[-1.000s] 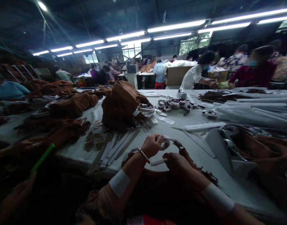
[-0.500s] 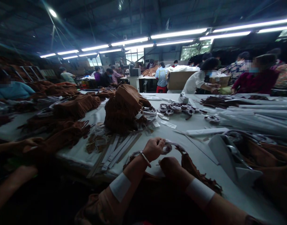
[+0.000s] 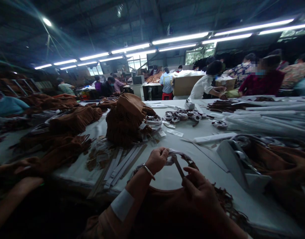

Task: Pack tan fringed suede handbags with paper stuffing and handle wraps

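Observation:
A brown fringed bag [image 3: 167, 205] lies at the table's near edge, its curved handle [image 3: 178, 151] wrapped in pale, shiny film. My left hand [image 3: 157, 160] is closed on the left part of the handle, thumb and fingers pinched together. Between the thumb and fingers of my right hand [image 3: 198, 186] is a narrow flat strip [image 3: 179, 167], greyish brown. The strip's far end meets the wrapped handle just right of my left hand; whether it is stuck there I cannot tell. Dark fringe [image 3: 224, 197] spreads out on the right.
Grey and white strips [image 3: 119, 169] lie left of my hands, with a stacked brown bag pile [image 3: 127, 116] beyond. A tape dispenser [image 3: 238, 164] stands at right. Wrapped rings [image 3: 183, 116] lie farther back. A co-worker's hands [image 3: 28, 176] handle brown material at left.
My right hand has turned and opened out from a closed grip, and the flat strip now shows between it and the handle. My left hand keeps its grip. The view has shifted slightly.

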Tool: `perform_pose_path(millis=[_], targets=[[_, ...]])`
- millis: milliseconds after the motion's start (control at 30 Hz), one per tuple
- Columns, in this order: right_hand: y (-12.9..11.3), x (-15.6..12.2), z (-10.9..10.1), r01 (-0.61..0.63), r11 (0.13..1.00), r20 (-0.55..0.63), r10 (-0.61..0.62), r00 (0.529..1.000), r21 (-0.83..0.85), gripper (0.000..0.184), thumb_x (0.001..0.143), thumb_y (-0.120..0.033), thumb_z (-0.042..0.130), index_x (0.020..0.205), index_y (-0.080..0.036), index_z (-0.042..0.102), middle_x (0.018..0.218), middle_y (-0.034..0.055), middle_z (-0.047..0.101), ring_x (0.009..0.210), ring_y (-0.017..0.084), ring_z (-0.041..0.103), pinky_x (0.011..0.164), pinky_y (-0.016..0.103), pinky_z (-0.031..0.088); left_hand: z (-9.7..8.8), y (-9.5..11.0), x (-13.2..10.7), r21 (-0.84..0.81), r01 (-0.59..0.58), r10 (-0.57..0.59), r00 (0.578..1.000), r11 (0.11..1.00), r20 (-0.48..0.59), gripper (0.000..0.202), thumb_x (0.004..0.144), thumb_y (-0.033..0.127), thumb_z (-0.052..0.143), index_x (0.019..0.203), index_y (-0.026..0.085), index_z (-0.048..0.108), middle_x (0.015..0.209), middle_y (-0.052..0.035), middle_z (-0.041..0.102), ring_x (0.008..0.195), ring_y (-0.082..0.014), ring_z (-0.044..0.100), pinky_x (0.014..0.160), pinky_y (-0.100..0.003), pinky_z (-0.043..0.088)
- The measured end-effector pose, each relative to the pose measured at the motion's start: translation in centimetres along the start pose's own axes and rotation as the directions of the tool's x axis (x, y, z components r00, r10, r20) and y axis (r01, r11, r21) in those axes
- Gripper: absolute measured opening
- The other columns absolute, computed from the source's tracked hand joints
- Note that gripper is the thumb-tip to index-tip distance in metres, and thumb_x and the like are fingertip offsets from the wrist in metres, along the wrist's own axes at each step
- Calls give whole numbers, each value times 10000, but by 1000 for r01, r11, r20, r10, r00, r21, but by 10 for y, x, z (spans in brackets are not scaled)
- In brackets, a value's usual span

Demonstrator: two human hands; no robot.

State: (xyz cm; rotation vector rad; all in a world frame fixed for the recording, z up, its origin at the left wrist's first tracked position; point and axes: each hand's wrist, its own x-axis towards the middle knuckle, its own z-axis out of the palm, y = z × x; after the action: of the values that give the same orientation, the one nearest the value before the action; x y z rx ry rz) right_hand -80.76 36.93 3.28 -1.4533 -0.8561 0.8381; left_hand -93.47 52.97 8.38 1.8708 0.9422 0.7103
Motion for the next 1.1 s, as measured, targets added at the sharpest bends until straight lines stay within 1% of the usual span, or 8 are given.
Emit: perform_pose_path(millis=[67,233,500,700,833,933,1033,1100], targets=[[-2,-1,7,-66,998,-8,66,998,26,578,726,-557,739,1147,-174,642,653,2,648,427,109,468,383,234,339,0,1,0,-11,9,-9,1000,1000,0,446,917,521,463,792,122,621,626,11,511,564,-105,422,529,-229,331],[-2,5,22,-218,953,-23,228,973,208,438,677,-548,775,856,-171,643,617,-15,612,398,80,440,366,214,307,2,-3,-1,-79,2,-2,1000,997,2,462,915,545,493,875,110,642,697,-17,570,608,-113,472,564,-233,386],[-3,28,53,-192,829,34,205,978,525,489,594,-491,873,855,-166,617,627,-33,594,432,75,468,397,214,350,3,-2,-6,-75,69,-73,996,995,-49,508,888,524,570,1134,82,605,845,-88,659,700,-147,581,611,-240,437],[-1,43,70,-121,803,20,135,991,583,463,656,-498,840,912,-176,628,617,-41,582,444,75,446,428,221,335,-1,-5,-4,-79,59,-55,997,995,52,473,899,582,472,757,143,579,630,-7,542,541,-108,474,502,-225,344],[1,36,64,-51,907,-3,57,998,418,449,760,-513,753,1030,-171,644,683,-5,636,472,96,488,456,241,397,-1,-10,-3,-157,110,-100,992,981,72,508,866,630,479,724,148,551,606,-4,529,520,-111,467,494,-234,337],[0,27,51,188,973,6,-191,982,132,472,805,-448,720,1194,-197,625,937,84,713,658,178,633,609,325,533,-1,-11,-3,-146,95,-90,995,985,44,479,855,604,513,727,145,561,616,3,522,544,-109,452,511,-233,333],[-11,29,32,501,840,113,-488,865,-207,251,886,-345,614,1093,-232,703,1025,115,721,860,234,669,789,380,548,-1,-8,-5,-49,57,-56,998,997,14,415,860,529,531,739,138,601,639,3,529,587,-116,452,544,-237,334],[-25,40,21,599,719,208,-563,799,-354,221,928,-301,536,979,-241,743,938,110,730,856,228,662,811,371,531,0,-4,-8,2,25,-25,1000,1000,8,377,861,489,538,744,140,616,645,4,532,609,-124,460,567,-241,342]])
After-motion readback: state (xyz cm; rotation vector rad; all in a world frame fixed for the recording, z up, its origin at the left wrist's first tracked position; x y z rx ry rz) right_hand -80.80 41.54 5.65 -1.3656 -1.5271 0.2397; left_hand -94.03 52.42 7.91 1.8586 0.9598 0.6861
